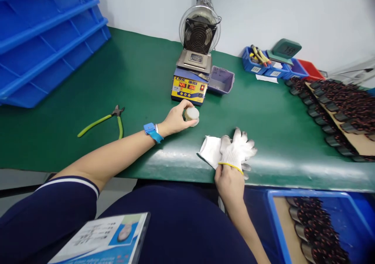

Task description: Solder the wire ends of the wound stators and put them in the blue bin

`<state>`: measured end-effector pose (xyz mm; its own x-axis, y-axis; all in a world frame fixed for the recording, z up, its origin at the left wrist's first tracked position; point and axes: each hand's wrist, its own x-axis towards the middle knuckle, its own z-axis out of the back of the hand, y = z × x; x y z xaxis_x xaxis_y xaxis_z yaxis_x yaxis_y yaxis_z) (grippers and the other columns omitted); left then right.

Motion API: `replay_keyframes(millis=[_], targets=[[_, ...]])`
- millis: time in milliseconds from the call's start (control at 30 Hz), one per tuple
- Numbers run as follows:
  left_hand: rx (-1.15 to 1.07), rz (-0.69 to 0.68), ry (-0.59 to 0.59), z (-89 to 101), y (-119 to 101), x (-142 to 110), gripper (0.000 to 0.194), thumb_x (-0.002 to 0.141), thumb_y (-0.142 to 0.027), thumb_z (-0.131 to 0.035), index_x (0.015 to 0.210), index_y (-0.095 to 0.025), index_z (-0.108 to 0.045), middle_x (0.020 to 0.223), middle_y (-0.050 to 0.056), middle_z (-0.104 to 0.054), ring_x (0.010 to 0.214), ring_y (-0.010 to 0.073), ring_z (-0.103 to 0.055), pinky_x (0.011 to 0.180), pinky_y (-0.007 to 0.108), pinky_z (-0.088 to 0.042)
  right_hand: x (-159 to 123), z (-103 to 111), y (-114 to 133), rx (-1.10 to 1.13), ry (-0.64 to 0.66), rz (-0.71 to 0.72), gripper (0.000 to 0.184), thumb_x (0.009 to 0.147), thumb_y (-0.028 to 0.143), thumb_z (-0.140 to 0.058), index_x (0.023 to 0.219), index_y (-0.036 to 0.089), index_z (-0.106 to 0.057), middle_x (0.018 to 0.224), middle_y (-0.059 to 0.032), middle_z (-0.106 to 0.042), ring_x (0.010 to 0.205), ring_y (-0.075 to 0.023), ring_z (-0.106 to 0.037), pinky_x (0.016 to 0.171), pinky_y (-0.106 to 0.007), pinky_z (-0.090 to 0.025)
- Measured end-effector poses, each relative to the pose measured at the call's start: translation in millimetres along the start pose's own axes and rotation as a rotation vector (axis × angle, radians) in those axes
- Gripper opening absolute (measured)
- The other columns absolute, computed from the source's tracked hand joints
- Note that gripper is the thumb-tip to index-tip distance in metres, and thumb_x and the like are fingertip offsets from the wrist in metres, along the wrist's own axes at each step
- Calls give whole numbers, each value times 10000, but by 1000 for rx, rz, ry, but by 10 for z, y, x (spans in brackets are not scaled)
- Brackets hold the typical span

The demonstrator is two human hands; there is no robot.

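My left hand (176, 119) has its thumb and fingers curled round a small round jar (192, 115) with a pale top, low over the green bench in front of the soldering pot. A blue wrist strap is on that arm. At the bench's front edge my right hand (231, 182) is closed at the yellow-edged cuff of a white work glove (238, 148); its fingertips are partly hidden by the cuff. Under and beside this glove lies another white glove (211, 148), folded flat. The soldering pot (189, 86) has a yellow front panel with lit red digits.
Green-handled cutters (101, 124) lie at left, near stacked blue trays (43, 57). A fan and duct (199, 33) stand behind the pot, with a grey bin (222, 80) beside it. Coil parts (345, 111) line the right; more sit in a blue tray (310, 194) below.
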<state>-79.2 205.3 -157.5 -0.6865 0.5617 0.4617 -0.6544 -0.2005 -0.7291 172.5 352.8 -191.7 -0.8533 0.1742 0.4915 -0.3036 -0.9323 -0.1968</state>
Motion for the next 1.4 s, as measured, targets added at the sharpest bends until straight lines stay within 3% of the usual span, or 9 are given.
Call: replay_keyframes(millis=[300,600,833,1000,1200,1400], targets=[[-44,59,41,-194,152,-75,765,709,-433,-798,1322,-119,-464,1232,127,-675,1120,229,-655,987,338,-471,-44,-31,-15,69,-64,-18,336,947,162,-413,689,154,-626,572,-85,-578,516,-238,-523,579,-346,-315],[-18,78,30,-273,130,-67,775,713,-422,-805,1339,-121,-462,1221,116,-687,1112,231,-657,1000,351,-473,-60,-30,-18,98,-81,-16,367,953,161,-409,657,159,-628,547,-82,-572,484,-240,-531,556,-357,-323],[147,49,-58,-213,124,-126,725,714,-432,-806,1297,-120,-509,1185,84,-703,1119,255,-610,1025,384,-440,-82,-50,-33,110,-82,-13,388,973,167,-370,771,115,-697,648,-106,-650,559,-255,-576,609,-368,-357],[201,104,-42,-196,95,-123,705,709,-456,-804,1276,-121,-552,1141,77,-706,1006,244,-608,901,364,-487,-86,-53,-33,96,-84,-21,390,972,172,-378,690,143,-647,584,-87,-590,531,-242,-544,595,-356,-348],[123,180,-11,-188,137,-96,764,673,-440,-818,1313,-136,-533,1164,83,-672,1021,235,-639,884,344,-496,-88,-52,-59,118,-68,-19,381,966,183,-383,680,157,-633,571,-85,-587,530,-238,-534,593,-353,-353],[134,319,-116,118,362,-149,804,654,-465,-809,1322,-129,-513,1198,99,-634,1049,242,-644,924,362,-502,-15,-33,-292,333,-136,72,410,1021,276,-449,673,163,-633,614,-60,-651,527,-197,-603,574,-308,-435]])
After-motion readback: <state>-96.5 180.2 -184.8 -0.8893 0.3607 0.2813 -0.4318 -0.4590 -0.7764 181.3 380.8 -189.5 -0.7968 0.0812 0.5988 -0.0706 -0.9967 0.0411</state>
